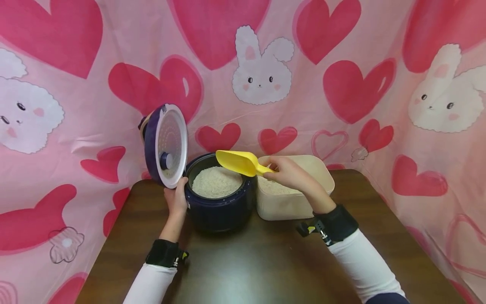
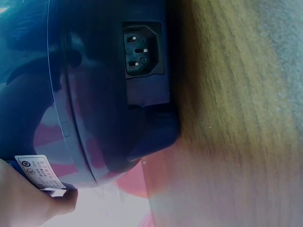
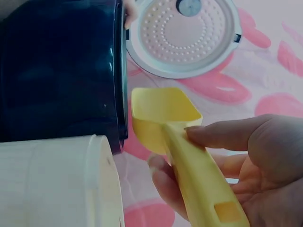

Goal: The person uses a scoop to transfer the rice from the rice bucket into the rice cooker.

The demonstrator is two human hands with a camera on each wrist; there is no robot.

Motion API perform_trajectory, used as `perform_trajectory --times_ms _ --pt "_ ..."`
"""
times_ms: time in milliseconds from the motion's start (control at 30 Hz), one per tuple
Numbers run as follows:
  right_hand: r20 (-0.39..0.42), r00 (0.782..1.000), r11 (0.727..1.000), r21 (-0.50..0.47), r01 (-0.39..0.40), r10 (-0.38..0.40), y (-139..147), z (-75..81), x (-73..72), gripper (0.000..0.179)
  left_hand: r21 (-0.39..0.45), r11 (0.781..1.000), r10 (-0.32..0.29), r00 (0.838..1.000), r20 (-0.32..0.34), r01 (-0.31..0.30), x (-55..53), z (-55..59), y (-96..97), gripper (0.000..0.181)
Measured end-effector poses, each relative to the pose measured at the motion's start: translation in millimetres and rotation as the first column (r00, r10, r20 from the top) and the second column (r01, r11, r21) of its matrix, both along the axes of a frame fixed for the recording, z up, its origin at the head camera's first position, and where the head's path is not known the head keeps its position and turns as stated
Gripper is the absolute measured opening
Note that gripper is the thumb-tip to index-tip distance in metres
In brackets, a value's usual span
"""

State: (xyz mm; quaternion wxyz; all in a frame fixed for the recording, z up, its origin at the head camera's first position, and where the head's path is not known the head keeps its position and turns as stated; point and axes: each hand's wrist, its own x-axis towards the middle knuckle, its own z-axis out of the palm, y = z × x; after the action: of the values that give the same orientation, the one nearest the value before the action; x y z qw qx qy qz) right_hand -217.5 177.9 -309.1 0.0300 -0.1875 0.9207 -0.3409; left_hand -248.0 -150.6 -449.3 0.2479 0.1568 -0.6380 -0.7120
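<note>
A dark blue rice cooker [image 1: 220, 213] stands with its lid [image 1: 167, 145] tipped up on the left, white inner side showing. White rice [image 1: 216, 182] fills much of the inner pot. At the cooker's left side, my left hand [image 1: 176, 198] grips around where lid and body meet; its thumb shows in front, and some fingers are hidden. My right hand [image 1: 286, 172] holds a yellow scoop [image 1: 239, 162] by the handle, thumb on top, above the cooker's right rim. In the right wrist view, the visible inside of the scoop is bare yellow.
Touching or close to the cooker's right side is a cream-coloured bin [image 1: 282, 207] with rice [image 1: 275, 188] inside. Both stand toward the back of a brown wooden table [image 1: 235, 270]. A pink cloth [image 1: 216, 101] with hearts and rabbits hangs behind. A power socket [image 2: 143, 49] shows on the cooker's side.
</note>
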Motion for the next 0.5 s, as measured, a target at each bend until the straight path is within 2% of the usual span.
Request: perform_trajectory --times_ms 133,267,500 --pt "0.069 0.997 0.993 -0.111 -0.029 0.037 22.8 -3.9 14.8 0.026 0.014 1.0 -0.009 1.0 0.013 0.009 0.9 2.1 0.7 0.022" --pt "0.153 0.984 0.972 -0.229 -0.052 0.088 48.5 -9.1 32.8 0.027 0.008 1.0 -0.011 1.0 0.027 0.01 0.3 0.2 -1.3 0.022" --pt "0.228 0.97 0.966 -0.259 -0.022 0.083 88.2 -21.1 72.5 0.032 -0.018 1.0 -0.012 0.999 0.038 0.013 0.4 3.2 -1.8 0.024"
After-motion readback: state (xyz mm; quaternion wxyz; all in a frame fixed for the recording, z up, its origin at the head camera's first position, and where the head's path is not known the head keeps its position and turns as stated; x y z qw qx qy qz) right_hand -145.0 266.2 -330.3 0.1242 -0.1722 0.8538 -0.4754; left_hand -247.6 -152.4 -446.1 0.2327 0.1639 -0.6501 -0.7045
